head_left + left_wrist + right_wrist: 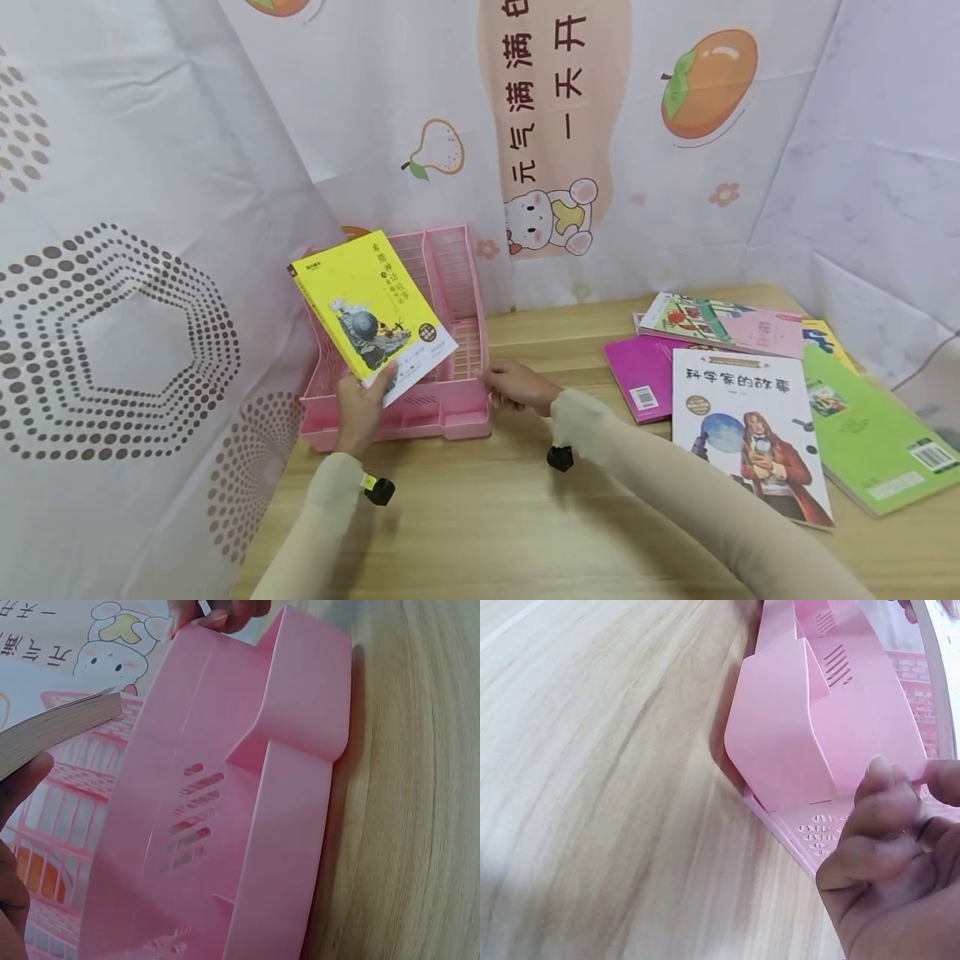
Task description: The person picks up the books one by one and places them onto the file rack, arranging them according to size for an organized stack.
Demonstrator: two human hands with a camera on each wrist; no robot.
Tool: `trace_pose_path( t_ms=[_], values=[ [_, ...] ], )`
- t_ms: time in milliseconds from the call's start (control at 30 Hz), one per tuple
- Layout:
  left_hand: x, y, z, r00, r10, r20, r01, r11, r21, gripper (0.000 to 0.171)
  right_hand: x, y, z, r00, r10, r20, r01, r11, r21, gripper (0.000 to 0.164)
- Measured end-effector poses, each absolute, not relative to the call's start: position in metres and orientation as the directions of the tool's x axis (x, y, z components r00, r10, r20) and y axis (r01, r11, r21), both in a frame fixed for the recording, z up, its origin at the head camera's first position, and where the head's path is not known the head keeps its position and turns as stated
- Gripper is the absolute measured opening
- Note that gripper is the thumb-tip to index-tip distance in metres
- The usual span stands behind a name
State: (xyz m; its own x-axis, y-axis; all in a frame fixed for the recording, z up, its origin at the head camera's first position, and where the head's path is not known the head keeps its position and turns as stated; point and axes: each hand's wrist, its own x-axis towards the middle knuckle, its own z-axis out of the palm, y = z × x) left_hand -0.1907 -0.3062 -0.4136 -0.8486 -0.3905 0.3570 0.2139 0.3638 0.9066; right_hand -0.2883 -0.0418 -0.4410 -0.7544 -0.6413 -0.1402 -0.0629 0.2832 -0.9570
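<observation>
My left hand holds a yellow book by its lower edge, thumb on the cover. The book is tilted in front of and above a pink book rack with upright dividers and a low front tray. In the left wrist view, the page edges of the book show near the fingers of that hand. At the rack's right front corner is my right hand. The right wrist view shows its thumb and a finger pinching the rim of the rack.
On the table's right side lie several books: a white one with a figure in a red coat, a green one, a purple one and a pink-and-green one. Printed cloth hangs behind and beside the wooden table.
</observation>
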Motion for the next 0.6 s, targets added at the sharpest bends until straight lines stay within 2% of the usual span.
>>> trace_pose_path(
  t_ms=[167,400,600],
  values=[
    [-0.189,-0.312,-0.412,-0.837,-0.430,0.337,0.155,0.404,0.901,0.046,-0.288,-0.044,-0.436,-0.744,-0.649,-0.159,-0.047,0.288,-0.957,0.034],
    [-0.185,-0.323,-0.408,-0.820,-0.436,0.369,0.149,0.460,0.875,0.050,-0.289,-0.046,-0.433,-0.727,-0.653,-0.214,0.008,0.302,-0.953,0.029],
    [-0.185,-0.332,-0.408,-0.813,-0.456,0.361,0.153,0.431,0.889,0.051,-0.295,-0.043,-0.436,-0.718,-0.641,-0.271,0.071,0.319,-0.945,0.026]
  ],
)
